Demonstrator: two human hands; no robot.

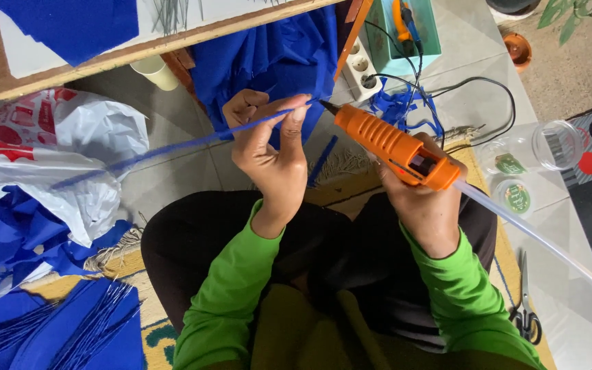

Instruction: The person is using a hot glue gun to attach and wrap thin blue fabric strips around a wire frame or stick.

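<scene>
Left grip point(268, 147) pinches a thin strip point(173, 147); the glue gun point(388, 144) lies in the right grip point(423, 195), scissors point(525, 308) further right.

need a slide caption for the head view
Left hand pinches a thin blue paper-wrapped stick while right hand aims an orange hot-glue gun at its tip.

The orange ribbed plastic glue gun point(395, 145) looks matt, its handle moulded in ridges, and a smooth, translucent glue stick point(536, 236) juts from its back. The thin blue rolled strip point(173, 147) appears to be matt paper or cloth; which one cannot be told. The crumpled white plastic bag point(70, 157) shines glossily in its folds. The bright green long sleeves point(227, 288) are soft, matt cloth. The pale wooden board edge point(145, 48) shows rough, unfinished grain. The clear plastic cup point(549, 145) is glossy, and the small metal scissors point(525, 308) gleam dully on smooth floor tiles point(474, 41).
</scene>
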